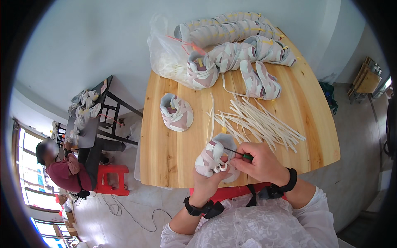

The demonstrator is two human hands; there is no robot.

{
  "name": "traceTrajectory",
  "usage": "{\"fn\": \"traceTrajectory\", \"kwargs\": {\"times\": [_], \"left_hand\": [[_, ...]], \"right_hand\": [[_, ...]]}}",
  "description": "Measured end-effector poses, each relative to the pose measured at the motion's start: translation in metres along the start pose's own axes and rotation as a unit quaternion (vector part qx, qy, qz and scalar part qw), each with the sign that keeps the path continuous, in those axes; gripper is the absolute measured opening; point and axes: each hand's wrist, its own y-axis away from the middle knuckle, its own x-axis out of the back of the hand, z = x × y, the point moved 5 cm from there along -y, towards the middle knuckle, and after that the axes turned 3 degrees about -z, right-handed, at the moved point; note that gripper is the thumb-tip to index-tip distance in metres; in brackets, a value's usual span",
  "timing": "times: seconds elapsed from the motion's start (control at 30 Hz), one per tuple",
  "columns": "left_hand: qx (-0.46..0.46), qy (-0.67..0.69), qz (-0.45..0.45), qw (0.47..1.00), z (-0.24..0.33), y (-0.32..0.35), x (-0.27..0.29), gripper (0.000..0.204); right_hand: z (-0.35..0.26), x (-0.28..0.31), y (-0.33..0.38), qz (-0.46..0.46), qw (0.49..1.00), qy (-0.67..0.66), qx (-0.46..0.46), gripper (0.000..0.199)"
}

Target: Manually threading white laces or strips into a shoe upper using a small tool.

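Near the table's front edge I hold a white and mauve shoe upper [204,160], with my left hand [205,186] wrapped round its lower side. A white lace [223,167] hangs in a loop at its front. My right hand [263,164] is closed round the dark green handle of a thin metal hook tool [247,157]. The tool's shaft points left across the upper's opening; whether its tip touches the lace I cannot tell. Right beyond the upper, a loose pile of flat white shoelaces [264,126] lies on the wooden table [159,161].
Another laced upper [176,113] stands to the left. Farther back are one more upper [202,70], a clear plastic bag [163,51], an unlaced pair [260,80] and long stacked rows of uppers [231,33]. At left a person [68,171] sits on a red stool [112,180] beside a dark table.
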Motion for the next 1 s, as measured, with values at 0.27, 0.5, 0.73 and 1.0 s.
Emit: {"fn": "traceTrajectory", "kwargs": {"times": [0.27,0.5,0.73,1.0], "left_hand": [[0.023,0.039,0.001,0.999,-0.001,-0.001,0.0,0.039],[0.009,0.035,0.013,0.999,0.004,0.0,-0.007,0.036],[-0.01,0.107,0.098,0.989,0.0,-0.006,0.002,0.032],[-0.054,0.063,0.119,0.989,-0.001,-0.005,0.008,0.039]], "right_hand": [[0.005,0.002,-0.002,-0.054,0.998,-0.034,-0.03,0.016],[0.004,0.002,-0.002,-0.059,0.997,-0.029,-0.042,0.015],[-0.007,0.001,0.019,0.07,0.997,0.045,-0.003,0.007],[-0.007,-0.018,0.024,0.029,0.998,0.047,0.001,0.006]]}}
